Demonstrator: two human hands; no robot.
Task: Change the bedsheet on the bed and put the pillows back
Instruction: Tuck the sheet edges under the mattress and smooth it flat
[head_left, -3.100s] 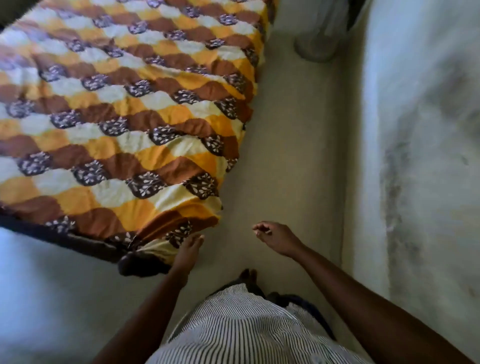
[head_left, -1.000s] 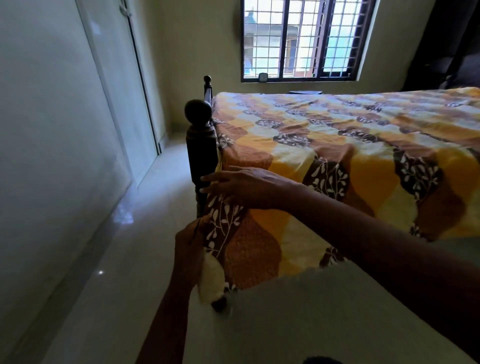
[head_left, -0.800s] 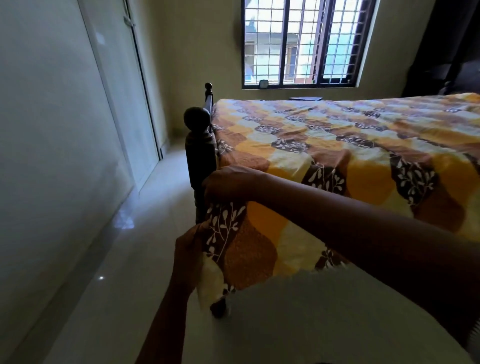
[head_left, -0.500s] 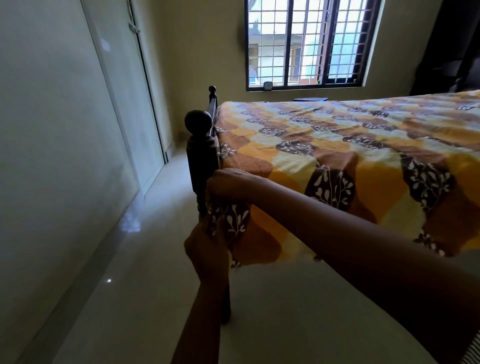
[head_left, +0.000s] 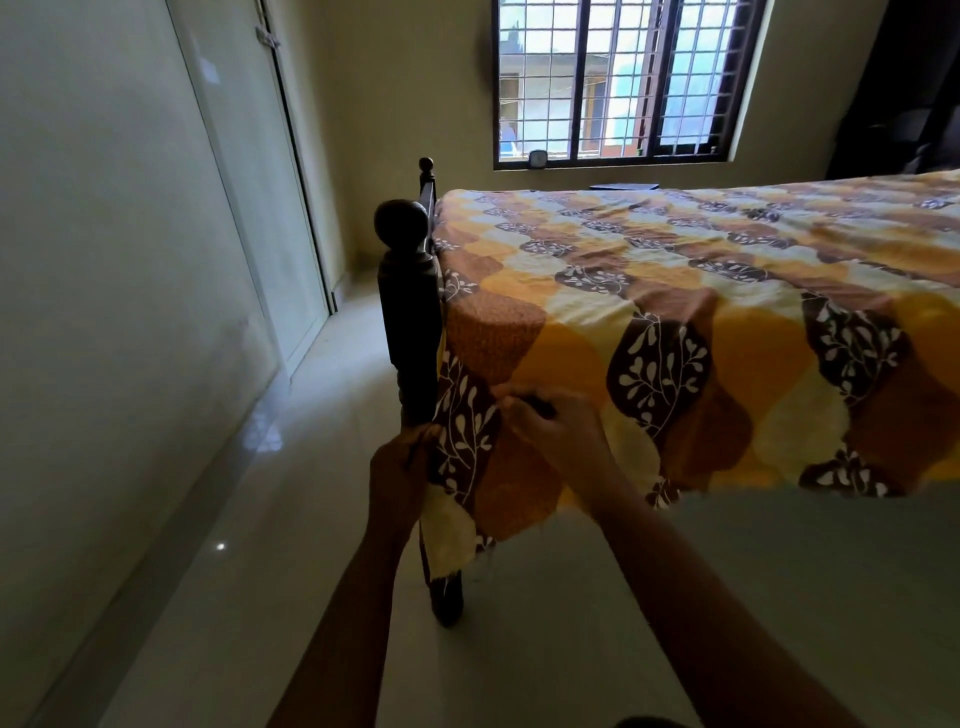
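bedsheet (head_left: 675, 291) is lying spread over the bed, filling the right half of the frame, and its corner is hanging down beside the dark bedpost (head_left: 410, 322) at centre. my left hand (head_left: 397, 478) is sitting lower, just left of the drooping flap, fingers curling round its edge right against the post. my right hand (head_left: 550, 421) is sitting higher and to the right, fingers bunching the cloth at the mattress edge. the flap's long axis is running downward from my fingers toward the floor (head_left: 311, 571). i am judging the coming move to be a tuck or pull at this corner, with the left hand lying nearer the loose end. no pillows are showing.
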